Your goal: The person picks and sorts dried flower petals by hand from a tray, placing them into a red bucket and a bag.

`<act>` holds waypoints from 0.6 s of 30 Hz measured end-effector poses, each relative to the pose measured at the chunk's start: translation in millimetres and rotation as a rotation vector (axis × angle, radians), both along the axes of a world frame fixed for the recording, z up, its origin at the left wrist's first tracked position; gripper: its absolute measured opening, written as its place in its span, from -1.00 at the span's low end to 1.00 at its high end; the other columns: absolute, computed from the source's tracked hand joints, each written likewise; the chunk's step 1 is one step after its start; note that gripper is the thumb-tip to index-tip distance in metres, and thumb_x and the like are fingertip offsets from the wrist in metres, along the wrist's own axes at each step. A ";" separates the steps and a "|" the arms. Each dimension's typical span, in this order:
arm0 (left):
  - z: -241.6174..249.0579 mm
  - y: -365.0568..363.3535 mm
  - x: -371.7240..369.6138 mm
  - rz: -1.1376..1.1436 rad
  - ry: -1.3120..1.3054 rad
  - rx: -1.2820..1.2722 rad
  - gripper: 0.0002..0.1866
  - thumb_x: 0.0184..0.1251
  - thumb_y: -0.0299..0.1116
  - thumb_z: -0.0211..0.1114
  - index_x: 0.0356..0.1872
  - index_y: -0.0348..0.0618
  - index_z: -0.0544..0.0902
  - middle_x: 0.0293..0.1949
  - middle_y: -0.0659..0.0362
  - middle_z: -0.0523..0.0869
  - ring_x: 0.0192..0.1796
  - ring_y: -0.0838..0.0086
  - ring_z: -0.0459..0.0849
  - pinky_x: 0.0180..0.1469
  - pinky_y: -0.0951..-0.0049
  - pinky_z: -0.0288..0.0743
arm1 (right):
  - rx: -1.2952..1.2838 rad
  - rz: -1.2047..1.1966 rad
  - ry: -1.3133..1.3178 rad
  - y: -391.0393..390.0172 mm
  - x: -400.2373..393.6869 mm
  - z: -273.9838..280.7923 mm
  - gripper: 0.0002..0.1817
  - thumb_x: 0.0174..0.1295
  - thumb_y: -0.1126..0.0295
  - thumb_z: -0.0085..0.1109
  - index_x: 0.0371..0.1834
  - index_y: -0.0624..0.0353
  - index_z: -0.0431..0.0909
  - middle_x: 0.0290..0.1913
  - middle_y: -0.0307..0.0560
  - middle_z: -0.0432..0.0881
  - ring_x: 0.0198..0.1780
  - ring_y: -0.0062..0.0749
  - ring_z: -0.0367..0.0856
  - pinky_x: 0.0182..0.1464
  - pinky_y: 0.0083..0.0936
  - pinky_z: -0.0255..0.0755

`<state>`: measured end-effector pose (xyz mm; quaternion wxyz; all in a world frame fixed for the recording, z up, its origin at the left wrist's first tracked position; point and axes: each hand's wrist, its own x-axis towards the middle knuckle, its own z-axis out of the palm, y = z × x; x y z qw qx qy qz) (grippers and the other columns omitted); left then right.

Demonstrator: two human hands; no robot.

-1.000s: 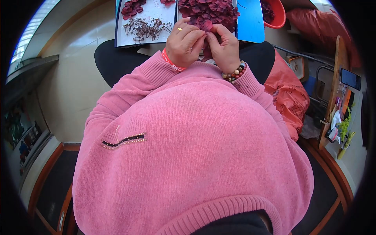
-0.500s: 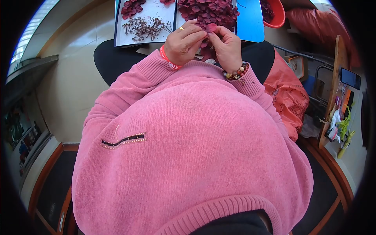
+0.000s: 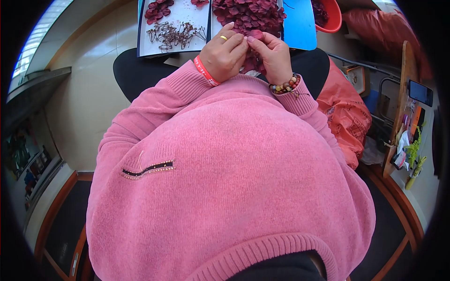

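My left hand (image 3: 224, 57), with a gold ring and a red wristband, is closed, its fingertips pinched together; what lies between them is hidden. Against it, the thumb and forefinger of my right hand (image 3: 273, 57) pinch a dark red artificial petal (image 3: 255, 34). A beaded bracelet circles the right wrist. More dark red petals (image 3: 253, 64) show below and between the hands, partly covered. Just beyond the fingers lies a heap of dark red petals (image 3: 248, 15). Thin brown stems (image 3: 176, 35) lie tangled on a white tray (image 3: 194, 47) to the left.
A blue board (image 3: 300, 28) lies right of the petal heap, beside a red bowl (image 3: 333, 18) with more petals. Red plastic sacks (image 3: 344, 112) stand at the right. A phone (image 3: 420, 92) rests beyond a wooden edge (image 3: 403, 93).
My right hand has shifted slightly right and down, and the pinched petal sits a little lower. The left hand has turned slightly and stays against the right fingertips.
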<state>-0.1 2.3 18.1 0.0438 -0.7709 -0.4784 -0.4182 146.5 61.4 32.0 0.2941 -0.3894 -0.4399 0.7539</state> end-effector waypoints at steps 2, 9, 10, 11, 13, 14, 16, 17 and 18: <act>-1.0 0.6 1.4 0.014 -0.003 0.031 -0.79 -0.05 -0.60 0.25 -0.29 -0.35 0.59 -0.34 0.04 0.60 -0.27 0.24 0.62 0.10 0.13 0.43 | 0.089 -0.044 -0.016 -1.7 -3.1 -4.7 -0.89 0.19 0.48 0.09 -0.27 0.28 0.54 -0.39 -0.25 0.59 -0.41 -0.73 0.51 -0.39 -0.79 0.42; -4.6 -0.4 -3.7 0.062 -0.392 -0.192 -0.85 0.08 -0.56 0.23 -0.29 -0.28 0.61 -0.37 0.09 0.63 -0.28 0.37 0.62 -0.06 0.39 0.47 | 0.146 -0.002 -0.068 -3.3 -4.1 -4.9 -0.89 0.24 0.50 0.01 -0.24 0.29 0.49 -0.41 -0.25 0.57 -0.41 -0.70 0.52 -0.39 -0.76 0.43; -9.9 1.1 -2.8 0.099 -0.525 -0.289 -0.86 0.09 -0.55 0.22 -0.28 -0.28 0.61 -0.37 0.10 0.63 -0.28 0.40 0.62 -0.08 0.45 0.46 | 0.165 0.011 -0.077 -4.5 -4.7 -4.2 -0.89 0.25 0.50 -0.01 -0.23 0.29 0.48 -0.42 -0.24 0.57 -0.41 -0.70 0.52 -0.39 -0.76 0.43; -9.1 2.1 -1.2 0.137 -0.657 -0.386 -0.87 0.11 -0.54 0.22 -0.28 -0.27 0.61 -0.37 0.10 0.64 -0.28 0.44 0.62 -0.11 0.50 0.45 | 0.214 0.014 -0.085 -5.3 -5.2 -5.1 -0.89 0.26 0.48 0.00 -0.22 0.28 0.48 -0.40 -0.26 0.56 -0.40 -0.71 0.51 -0.37 -0.76 0.42; -4.7 4.9 -0.6 0.137 -0.674 -0.394 -0.90 0.13 -0.52 0.21 -0.31 -0.25 0.60 -0.41 0.15 0.62 -0.31 0.49 0.60 -0.20 0.56 0.42 | 0.315 0.022 -0.100 -5.5 -6.6 -7.6 -0.87 0.28 0.44 0.02 -0.18 0.25 0.47 -0.36 -0.28 0.55 -0.37 -0.73 0.47 -0.34 -0.77 0.40; -5.7 6.4 -3.7 0.124 -0.604 -0.386 -0.90 0.12 -0.51 0.22 -0.32 -0.24 0.60 -0.42 0.16 0.61 -0.32 0.46 0.59 -0.22 0.54 0.42 | 0.310 0.029 -0.108 -5.5 -6.9 -7.5 -0.87 0.28 0.45 0.02 -0.18 0.25 0.47 -0.36 -0.29 0.55 -0.36 -0.75 0.46 -0.34 -0.77 0.39; -8.5 8.8 -6.8 0.093 -0.497 -0.364 -0.90 0.10 -0.49 0.24 -0.34 -0.23 0.60 -0.45 0.17 0.59 -0.35 0.41 0.58 -0.25 0.49 0.39 | 0.300 0.041 -0.125 -5.6 -6.4 -6.8 -0.88 0.28 0.45 0.02 -0.18 0.24 0.47 -0.36 -0.31 0.54 -0.34 -0.77 0.44 -0.33 -0.78 0.37; -9.7 10.4 -8.0 0.076 -0.458 -0.348 -0.90 0.09 -0.48 0.24 -0.35 -0.22 0.60 -0.46 0.17 0.58 -0.36 0.38 0.57 -0.26 0.47 0.38 | 0.363 0.039 -0.180 -5.2 -6.3 -7.6 -0.89 0.26 0.47 0.01 -0.22 0.26 0.46 -0.40 -0.26 0.55 -0.38 -0.71 0.47 -0.36 -0.72 0.39; -9.9 11.4 -8.8 0.059 -0.418 -0.331 -0.90 0.08 -0.47 0.25 -0.36 -0.22 0.59 -0.47 0.17 0.57 -0.37 0.36 0.56 -0.27 0.44 0.37 | 0.426 0.035 -0.235 -4.4 -6.5 -9.0 -0.90 0.25 0.48 0.01 -0.25 0.27 0.46 -0.43 -0.21 0.57 -0.41 -0.64 0.51 -0.39 -0.65 0.41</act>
